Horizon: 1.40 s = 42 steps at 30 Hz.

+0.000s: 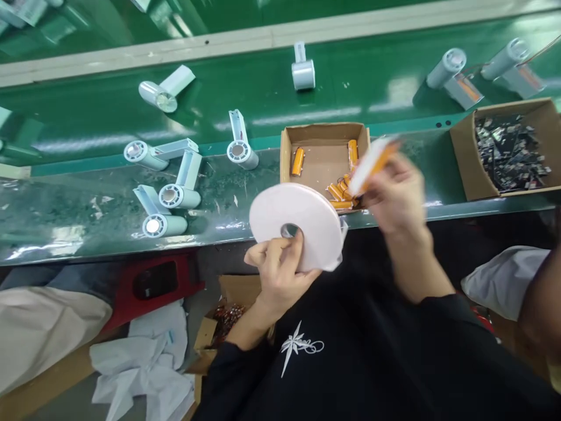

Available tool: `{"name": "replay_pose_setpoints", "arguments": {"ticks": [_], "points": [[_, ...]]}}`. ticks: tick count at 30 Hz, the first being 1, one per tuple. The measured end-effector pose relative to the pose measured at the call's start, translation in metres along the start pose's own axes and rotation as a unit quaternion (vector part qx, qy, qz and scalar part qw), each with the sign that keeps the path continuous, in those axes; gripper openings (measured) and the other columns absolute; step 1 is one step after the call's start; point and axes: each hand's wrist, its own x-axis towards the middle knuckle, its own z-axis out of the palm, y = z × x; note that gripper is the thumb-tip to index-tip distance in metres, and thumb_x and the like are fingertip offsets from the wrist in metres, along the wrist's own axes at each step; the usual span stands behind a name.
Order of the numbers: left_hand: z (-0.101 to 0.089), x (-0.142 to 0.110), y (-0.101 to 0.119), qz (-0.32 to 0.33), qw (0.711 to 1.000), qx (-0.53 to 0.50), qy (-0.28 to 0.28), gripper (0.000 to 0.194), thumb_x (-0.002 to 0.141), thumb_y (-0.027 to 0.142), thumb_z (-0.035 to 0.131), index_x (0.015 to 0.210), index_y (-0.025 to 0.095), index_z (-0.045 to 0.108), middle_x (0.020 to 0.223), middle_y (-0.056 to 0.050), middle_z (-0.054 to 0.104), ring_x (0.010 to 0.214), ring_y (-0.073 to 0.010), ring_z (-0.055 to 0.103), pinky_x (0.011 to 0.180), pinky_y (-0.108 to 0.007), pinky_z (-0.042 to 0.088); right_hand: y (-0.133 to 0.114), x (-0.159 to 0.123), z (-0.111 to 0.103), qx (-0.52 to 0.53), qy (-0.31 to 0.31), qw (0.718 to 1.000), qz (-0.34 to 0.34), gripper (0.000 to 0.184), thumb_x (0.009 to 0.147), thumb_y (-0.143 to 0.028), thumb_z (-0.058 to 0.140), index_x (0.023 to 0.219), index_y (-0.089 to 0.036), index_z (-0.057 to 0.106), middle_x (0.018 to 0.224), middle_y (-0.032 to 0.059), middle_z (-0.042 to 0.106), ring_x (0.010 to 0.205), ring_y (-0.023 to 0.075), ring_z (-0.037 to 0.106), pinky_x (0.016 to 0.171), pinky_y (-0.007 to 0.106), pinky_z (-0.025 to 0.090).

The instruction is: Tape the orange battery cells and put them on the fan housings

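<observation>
- Bench (210, 222): green, runs across the view, pale rail (245, 44) along its back part
- Shirt (372, 351): black, white star emblem (295, 345) on it
- White cloth (144, 356): crumpled, below bench at lower left, near red stool (153, 286)
- Scrap box (468, 164): cardboard, right end of bench, heaped with small dark parts (511, 155)
- Carton (318, 133): shallow, open, on bench ahead of the person, well left of scrap box
- Roll (302, 210): white disc with centre hole, up in front of carton's near left corner, tilted, covering part of it
- Left hand (280, 278): grips roll from below, fingers curled against its face, one fingertip at the hole
- Right hand (398, 193): at carton's right side, blurred, thumb and fingers pinching a cell (380, 162)
- Housings (175, 196): pale blue, cylinder plus flat arm; several left of carton, one behind it, two at far right, orange showing in the nearer one's arm
- Held cell: orange with white strip (368, 166) along it, tilted, above carton's right edge
- Loose cells (344, 193): orange, in carton, bunched at near right, one at far right, one upright-ish at left
</observation>
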Motion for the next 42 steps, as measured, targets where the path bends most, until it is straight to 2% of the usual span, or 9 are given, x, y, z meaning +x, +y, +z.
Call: {"name": "replay_pose_setpoints", "arguments": {"ticks": [4, 7, 12, 22, 26, 29, 35, 39, 42], "points": [[-0.031, -0.021, -0.081, -0.089, 0.982, 0.049, -0.158, 0.075, 0.084, 0.051, 0.089, 0.152, 0.027, 0.068, 0.117, -0.014, 0.067, 0.119, -0.0387, 0.053, 0.112, -0.060, 0.044, -0.014, 0.025, -0.076, 0.053, 0.115, 0.976, -0.179, 0.052, 0.080, -0.049, 0.101, 0.125, -0.035, 0.080, 0.115, 0.0003, 0.083, 0.093, 0.0195, 0.083, 0.073, 0.027, 0.069], [-0.036, -0.014, -0.111, -0.118, 0.976, 0.037, -0.177, 0.074, 0.091, 0.054, 0.083, 0.156, 0.026, 0.062, 0.137, -0.016, 0.066, 0.132, -0.0400, 0.055, 0.119, -0.061, 0.042, -0.003, -0.002, -0.072, 0.071, 0.035, 0.991, -0.108, 0.055, 0.069, -0.030, 0.109, 0.118, -0.029, 0.085, 0.099, -0.0008, 0.086, 0.080, 0.0181, 0.083, 0.070, 0.026, 0.072], [-0.010, 0.030, -0.050, 0.072, 0.980, -0.184, -0.040, 0.054, 0.105, 0.046, 0.073, 0.157, 0.035, 0.061, 0.134, -0.008, 0.075, 0.124, -0.0270, 0.067, 0.114, -0.047, 0.052, 0.021, -0.060, -0.016, 0.072, -0.211, 0.972, 0.079, 0.058, 0.078, -0.033, 0.104, 0.132, -0.025, 0.084, 0.105, 0.0033, 0.088, 0.089, 0.0243, 0.087, 0.087, 0.038, 0.076], [0.035, 0.077, -0.005, 0.126, 0.914, -0.367, -0.118, 0.009, 0.106, 0.029, 0.073, 0.110, 0.026, 0.081, 0.105, -0.003, 0.086, 0.112, -0.0208, 0.075, 0.100, -0.041, 0.064, 0.045, -0.084, -0.021, 0.076, -0.299, 0.945, 0.109, 0.060, 0.086, -0.043, 0.097, 0.138, -0.021, 0.080, 0.103, 0.0036, 0.086, 0.091, 0.0216, 0.083, 0.087, 0.036, 0.072], [0.032, 0.085, 0.007, 0.187, 0.897, -0.338, -0.217, 0.010, 0.107, 0.025, 0.071, 0.105, 0.023, 0.080, 0.107, -0.004, 0.086, 0.118, -0.0230, 0.074, 0.101, -0.042, 0.064, 0.047, -0.079, -0.019, -0.044, -0.373, 0.926, 0.031, 0.015, 0.095, -0.030, 0.089, 0.098, -0.017, 0.082, 0.076, -0.0018, 0.074, 0.068, 0.0139, 0.068, 0.071, 0.026, 0.060], [0.030, 0.102, 0.014, 0.225, 0.877, -0.322, -0.277, 0.012, 0.108, 0.024, 0.069, 0.105, 0.022, 0.080, 0.106, -0.005, 0.086, 0.120, -0.0248, 0.074, 0.103, -0.043, 0.064, 0.046, -0.072, -0.021, -0.012, -0.420, 0.907, 0.002, 0.027, 0.097, -0.034, 0.087, 0.081, -0.017, 0.074, 0.068, -0.0032, 0.067, 0.062, 0.0118, 0.062, 0.062, 0.024, 0.052], [0.072, 0.203, 0.007, 0.200, 0.797, -0.377, -0.427, 0.032, 0.106, 0.053, 0.070, 0.108, 0.023, 0.082, 0.109, -0.007, 0.085, 0.109, -0.0237, 0.078, 0.101, -0.039, 0.064, 0.054, -0.068, -0.044, 0.184, -0.299, 0.933, 0.078, 0.052, 0.081, -0.044, 0.101, 0.119, -0.020, 0.075, 0.087, 0.0017, 0.081, 0.072, 0.0176, 0.078, 0.070, 0.027, 0.065], [0.142, 0.313, 0.006, -0.003, 0.936, -0.129, -0.329, 0.046, 0.109, 0.059, 0.059, 0.127, 0.020, 0.078, 0.134, -0.013, 0.079, 0.131, -0.0298, 0.067, 0.119, -0.050, 0.051, 0.064, -0.070, -0.068, 0.268, -0.204, 0.936, 0.104, 0.058, 0.075, -0.035, 0.106, 0.123, -0.024, 0.074, 0.097, 0.0051, 0.085, 0.081, 0.0234, 0.084, 0.071, 0.032, 0.070], [0.190, 0.370, 0.002, -0.060, 0.961, -0.005, -0.272, 0.062, 0.108, 0.056, 0.061, 0.153, 0.012, 0.062, 0.164, -0.025, 0.057, 0.154, -0.0405, 0.043, 0.126, -0.064, 0.037, 0.069, -0.077, -0.087, 0.256, -0.163, 0.945, 0.124, 0.059, 0.074, -0.032, 0.107, 0.124, -0.026, 0.076, 0.102, 0.0067, 0.086, 0.082, 0.0256, 0.085, 0.072, 0.036, 0.072]]}}
